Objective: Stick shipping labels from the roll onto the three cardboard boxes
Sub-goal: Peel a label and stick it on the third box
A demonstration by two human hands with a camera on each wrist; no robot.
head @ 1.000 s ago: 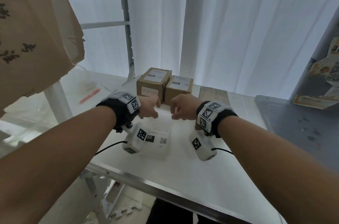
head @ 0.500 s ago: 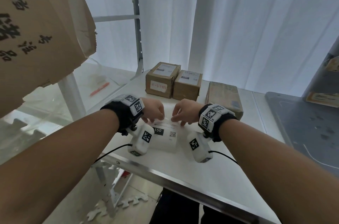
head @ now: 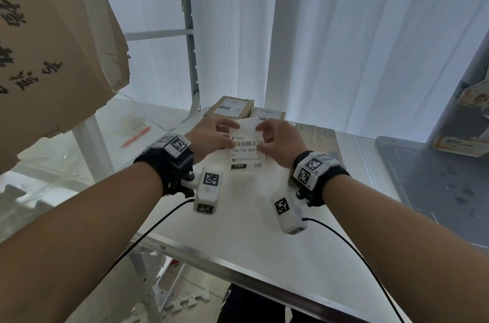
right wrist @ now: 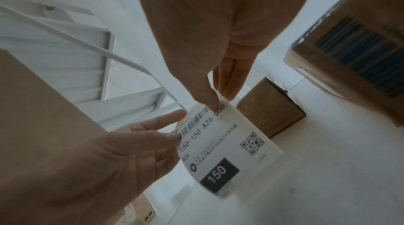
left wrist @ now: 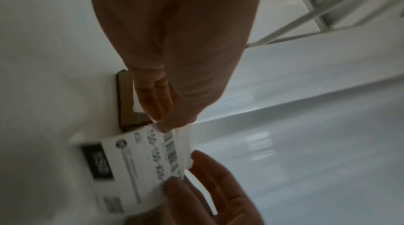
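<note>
Head view: white barcoded label (head: 246,152) marked "150", pinched by both hands' fingers (head: 229,128).

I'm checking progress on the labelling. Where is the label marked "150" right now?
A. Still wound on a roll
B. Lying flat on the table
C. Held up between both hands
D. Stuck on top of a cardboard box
C: the label is lifted off the table, pinched at its top edge by the left hand and the right hand.

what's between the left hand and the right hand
A white shipping label with a barcode and a black "150" block; left hand and right hand each pinch a side, clearest in the head view.
</note>
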